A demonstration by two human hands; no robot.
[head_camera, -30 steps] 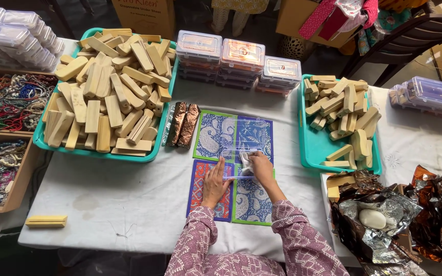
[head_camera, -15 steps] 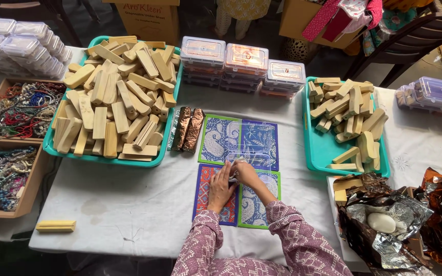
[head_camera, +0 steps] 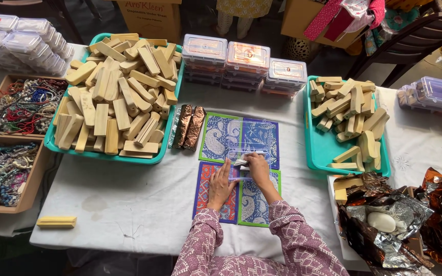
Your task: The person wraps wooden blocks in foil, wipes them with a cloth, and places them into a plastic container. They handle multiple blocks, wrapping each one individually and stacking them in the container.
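A clear plastic box [head_camera: 246, 158] lies on patterned paper sheets [head_camera: 221, 138] in the middle of the white table. My right hand [head_camera: 257, 166] is shut on a small foil-wrapped piece at the box. My left hand [head_camera: 222, 185] rests flat with fingers apart on a red and blue sheet, touching the box's near left edge. Both sleeves are pink patterned cloth.
A teal tray [head_camera: 57, 145] heaped with pale wooden blocks sits far left; a second teal tray [head_camera: 319, 153] with fewer blocks is right. Stacked lidded boxes [head_camera: 246, 64] stand behind. Two brown foil-wrapped bars [head_camera: 189, 127], bead boxes [head_camera: 11, 153], crumpled foil [head_camera: 400, 225], a loose block [head_camera: 56, 222].
My hands have drawn closer together over the clear box; the right hand now pinches a small foil piece there. The view has shifted slightly.
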